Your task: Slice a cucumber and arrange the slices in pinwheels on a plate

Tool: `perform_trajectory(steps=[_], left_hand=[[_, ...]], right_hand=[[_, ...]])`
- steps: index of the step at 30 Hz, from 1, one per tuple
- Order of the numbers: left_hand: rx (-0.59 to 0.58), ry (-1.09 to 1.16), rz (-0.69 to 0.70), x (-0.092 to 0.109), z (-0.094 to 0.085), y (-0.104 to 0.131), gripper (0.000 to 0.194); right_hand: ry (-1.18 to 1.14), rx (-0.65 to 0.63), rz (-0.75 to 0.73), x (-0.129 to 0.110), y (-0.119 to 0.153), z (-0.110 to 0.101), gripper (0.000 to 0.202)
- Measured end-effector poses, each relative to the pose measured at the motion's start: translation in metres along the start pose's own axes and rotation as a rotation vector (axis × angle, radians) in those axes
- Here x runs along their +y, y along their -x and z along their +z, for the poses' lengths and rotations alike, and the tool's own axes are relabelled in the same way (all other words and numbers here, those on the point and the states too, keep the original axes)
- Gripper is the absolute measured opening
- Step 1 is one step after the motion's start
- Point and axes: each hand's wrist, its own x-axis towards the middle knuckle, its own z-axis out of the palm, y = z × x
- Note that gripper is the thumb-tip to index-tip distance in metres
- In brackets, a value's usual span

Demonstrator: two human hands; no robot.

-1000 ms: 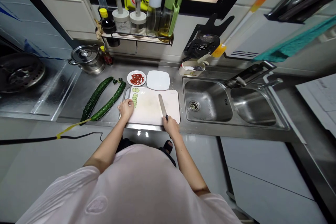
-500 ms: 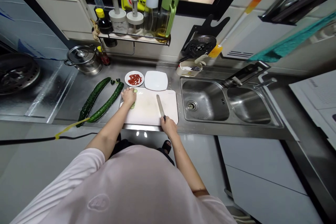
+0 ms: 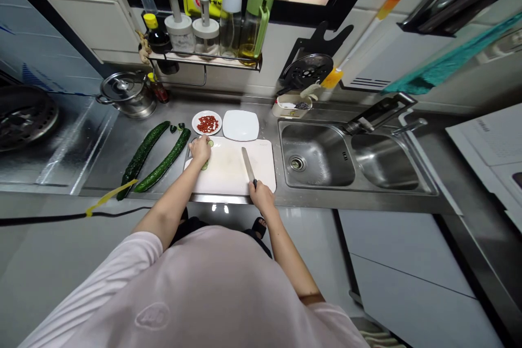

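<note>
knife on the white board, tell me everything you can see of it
The knife has a long, slim, nearly straight blade, grey and metallic-looking, and a dark handle mostly hidden in the right hand, which grips it. It is over the right half of the board, tip pointing away from the person and slightly left. Whether the blade touches the board, and what the handle is made of, cannot be told.

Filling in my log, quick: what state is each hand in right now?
Left hand: over the cucumber slices; open or closed cannot be told.
Right hand: closed, holding the knife by its handle.
</note>
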Motion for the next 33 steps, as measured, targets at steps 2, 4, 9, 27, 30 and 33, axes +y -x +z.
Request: perform_trajectory(steps=[2, 4, 9, 27, 30, 33], left_hand=[[-0.006, 0.033, -0.022, 0.001, 0.001, 0.0, 0.022], [-0.02, 0.086, -0.056, 0.002, 0.002, 0.002, 0.023], [-0.112, 0.262, -0.091, 0.003, 0.006, 0.008, 0.023], [-0.372, 0.084, 0.453, 0.025, 0.011, 0.013, 0.022], [-0.318, 0.148, 0.457, 0.019, 0.017, 0.011, 0.021], [-0.262, 0.174, 0.412, 0.014, 0.021, 0.01, 0.02]], right_hand=[[0.003, 0.004, 0.002, 0.0, 0.0, 0.0, 0.047], [0.006, 0.003, 0.004, 0.0, 0.0, 0.0, 0.047], [0.011, -0.006, 0.005, -0.001, 0.001, -0.002, 0.047], [-0.011, -0.005, 0.0, -0.001, 0.003, -0.004, 0.047], [-0.008, -0.008, -0.005, 0.0, 0.003, -0.004, 0.048], [0.005, -0.008, -0.011, 0.0, 0.002, -0.004, 0.047]])
